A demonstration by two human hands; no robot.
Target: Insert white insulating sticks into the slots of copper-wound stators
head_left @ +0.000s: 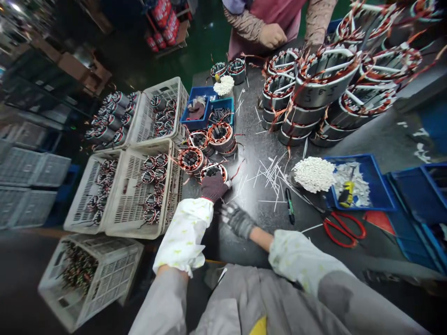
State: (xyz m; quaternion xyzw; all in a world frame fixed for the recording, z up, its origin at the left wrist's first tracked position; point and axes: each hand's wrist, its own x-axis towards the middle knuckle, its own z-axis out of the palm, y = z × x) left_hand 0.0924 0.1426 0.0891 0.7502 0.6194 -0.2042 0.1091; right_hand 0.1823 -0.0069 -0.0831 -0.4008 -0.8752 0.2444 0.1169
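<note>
My left hand, in a dark maroon glove, is closed on the near edge of a copper-wound stator at the left side of the dark table. Close by on the right, my right hand, in a grey glove, hovers low over the tabletop; motion smears its fingers. More stators with orange windings, one of them a wound stator, stand just beyond my left hand. Thin white sticks lie scattered to the right, beside a green-black marker.
Tall stacks of large stators stand at the back right. Red scissors, a white stick bundle and a blue tray are at right. White crates flank the table's left. Across it, a person's hand rests.
</note>
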